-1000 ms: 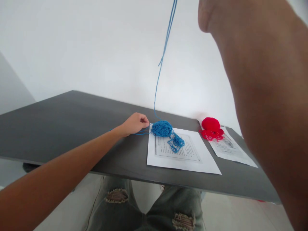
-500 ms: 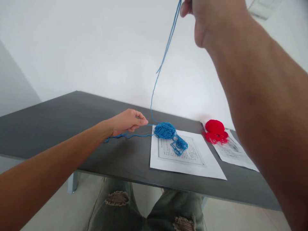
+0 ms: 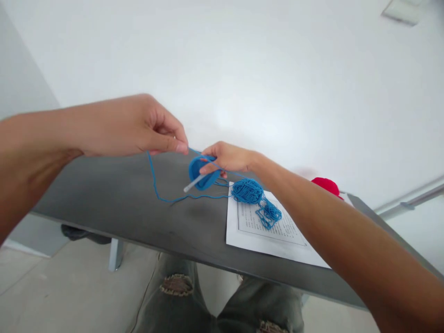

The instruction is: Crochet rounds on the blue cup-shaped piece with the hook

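Observation:
My left hand (image 3: 169, 138) is closed in a pinch on a strand of blue yarn, held above the table left of centre. The strand stretches right, past my right hand, and another length droops below my left hand to the tabletop. My right hand (image 3: 224, 159) grips a round blue piece (image 3: 198, 167), hollow like a shallow cup, with a pale thin stick (image 3: 194, 184) poking out toward the lower left. What kind of piece and stick they are, I cannot make out. Just right of it lies a blue yarn ball (image 3: 247, 191), with a loose blue tangle (image 3: 268, 213) beside it.
Under the blue yarn is a printed white sheet (image 3: 249, 236) on the dark grey table (image 3: 145, 222). A red yarn ball (image 3: 326, 185) shows behind my right forearm, partly hidden. A white wall (image 3: 222, 83) rises behind the table, and a metal rail (image 3: 425, 196) is at right.
My right hand has come down from the top of the view to beside the blue ball, and the blue piece now shows in it. My left hand has risen with yarn. The view has shifted.

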### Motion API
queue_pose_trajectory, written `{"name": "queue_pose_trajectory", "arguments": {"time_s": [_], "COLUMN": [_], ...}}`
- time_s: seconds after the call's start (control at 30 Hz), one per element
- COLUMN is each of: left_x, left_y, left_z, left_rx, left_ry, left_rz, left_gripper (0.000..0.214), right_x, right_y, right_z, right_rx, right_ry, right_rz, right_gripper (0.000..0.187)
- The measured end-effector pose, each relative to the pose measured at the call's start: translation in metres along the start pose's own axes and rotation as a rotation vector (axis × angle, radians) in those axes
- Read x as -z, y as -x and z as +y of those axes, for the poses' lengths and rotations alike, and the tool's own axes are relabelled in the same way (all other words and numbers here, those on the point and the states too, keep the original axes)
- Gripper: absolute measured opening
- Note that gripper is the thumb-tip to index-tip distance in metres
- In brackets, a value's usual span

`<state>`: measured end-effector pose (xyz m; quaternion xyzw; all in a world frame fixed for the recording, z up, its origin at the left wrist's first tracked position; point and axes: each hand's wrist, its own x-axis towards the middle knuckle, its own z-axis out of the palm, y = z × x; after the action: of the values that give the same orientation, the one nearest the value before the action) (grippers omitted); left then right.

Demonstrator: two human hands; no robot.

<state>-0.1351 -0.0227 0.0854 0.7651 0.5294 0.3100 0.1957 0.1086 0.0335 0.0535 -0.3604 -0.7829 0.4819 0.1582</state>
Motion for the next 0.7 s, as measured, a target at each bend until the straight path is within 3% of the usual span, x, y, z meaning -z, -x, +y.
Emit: {"name": "queue_pose_trajectory", "arguments": {"time_s": [0.13, 0.27, 0.43, 0.57, 0.7], "left_x": [-0.034, -0.057, -0.068, -0.084, -0.101], "left_y": [-0.019, -0.028, 0.007, 0.041, 0.047], "left_z": [-0.009, -0.013, 0.008, 0.026, 0.024], "left_rx": [0.017, 0.025, -0.072, -0.415, -0.528], "left_ry": [-0.199, -0.259, -0.277, -0.393, -0.476], "left_rz": [0.104, 0.147, 0.289, -0.008, -0.045], "left_gripper": [0.036, 0.041, 0.030, 0.043, 0.044], "right_x": [-0.015, -0.019, -0.019, -0.020, -0.020], "right_y": [0.009, 0.016, 0.022, 0.024, 0.025], "right_z": [0.013, 0.021, 0.038, 0.050, 0.058], "right_rx": [-0.108, -0.118, -0.102, -0.078, -0.090], "right_ry": [-0.136, -0.287, -0.450, -0.534, -0.563], "right_rz": [-0.261, -0.324, -0.311, -0.277, -0.243], "right_gripper": [0.031, 0.043, 0.045, 0.032, 0.024]}}
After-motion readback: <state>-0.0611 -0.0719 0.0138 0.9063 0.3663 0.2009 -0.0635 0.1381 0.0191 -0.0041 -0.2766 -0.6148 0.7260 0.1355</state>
